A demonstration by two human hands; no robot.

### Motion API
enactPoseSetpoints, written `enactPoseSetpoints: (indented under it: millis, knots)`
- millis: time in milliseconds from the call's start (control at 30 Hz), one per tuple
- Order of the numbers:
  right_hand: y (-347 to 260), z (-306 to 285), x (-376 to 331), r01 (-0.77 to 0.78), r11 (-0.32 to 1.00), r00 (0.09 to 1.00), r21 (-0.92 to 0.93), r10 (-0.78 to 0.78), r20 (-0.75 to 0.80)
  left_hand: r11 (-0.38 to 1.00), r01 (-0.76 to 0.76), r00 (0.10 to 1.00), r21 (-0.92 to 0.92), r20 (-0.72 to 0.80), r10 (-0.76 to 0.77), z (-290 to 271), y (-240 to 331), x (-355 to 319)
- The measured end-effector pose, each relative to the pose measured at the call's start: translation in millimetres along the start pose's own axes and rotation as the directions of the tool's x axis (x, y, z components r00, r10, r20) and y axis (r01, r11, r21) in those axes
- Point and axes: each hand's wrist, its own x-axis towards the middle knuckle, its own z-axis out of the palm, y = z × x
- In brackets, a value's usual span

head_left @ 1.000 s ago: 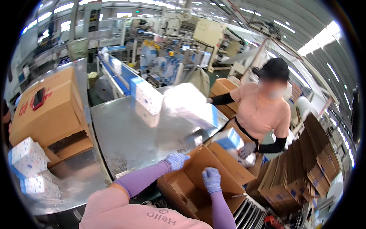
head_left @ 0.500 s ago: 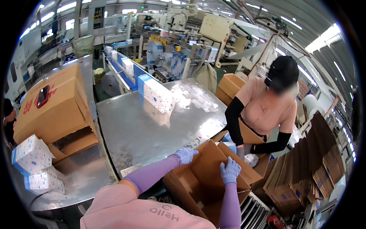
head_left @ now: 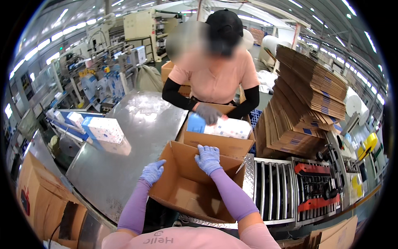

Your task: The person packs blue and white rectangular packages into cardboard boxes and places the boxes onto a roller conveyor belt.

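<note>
While we're leaning over the bench, the open cardboard box (head_left: 195, 186) sits right in front of us, half on the steel table (head_left: 124, 157) and half on the roller conveyor (head_left: 277, 186), with its mouth tipped up toward us and nothing inside that we can see. Our left hand (head_left: 152, 172) is curled over the near-left flap edge, gripping it, while our right hand (head_left: 208, 158) lies spread and flat on the far wall's rim, pressing rather than pinching. The box's long side seems to run left to right between both hands, so neither one is really closer. Just past it, touching or nearly so, a second box (head_left: 219, 139) is getting a white-and-blue pack (head_left: 226, 126) lowered in by a co-worker's gloved hand (head_left: 207, 113). Off left, another pack (head_left: 103, 130) waits on the table.
</note>
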Motion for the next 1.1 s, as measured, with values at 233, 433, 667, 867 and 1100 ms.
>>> enactPoseSetpoints:
  millis: [233,433,667,867,1100]
  knots:
    - [0,-8,-1,-0.014,1.0,0.997,0.012,0.013,0.07,0.999,-0.045,0.999,0.024,-0.019,0.046,-1,2,-2]
    - [-1,-9,-2,-0.012,1.0,0.998,0.017,0.011,0.064,0.999,-0.031,0.999,-0.005,-0.015,0.031,-8,10,-7]
    - [-3,-12,-2,-0.009,1.0,0.997,0.018,0.008,0.073,0.998,-0.05,0.999,-0.032,-0.021,0.049,-8,8,-7]
    - [-3,-16,-2,-0.009,1.0,0.996,0.012,0.008,0.091,0.998,-0.052,0.998,-0.045,-0.021,0.051,-5,5,-4]
    - [-4,-14,-1,-0.01,1.0,0.997,0.01,0.009,0.079,0.998,-0.002,1.0,-0.057,-0.002,0.002,-11,12,-6]
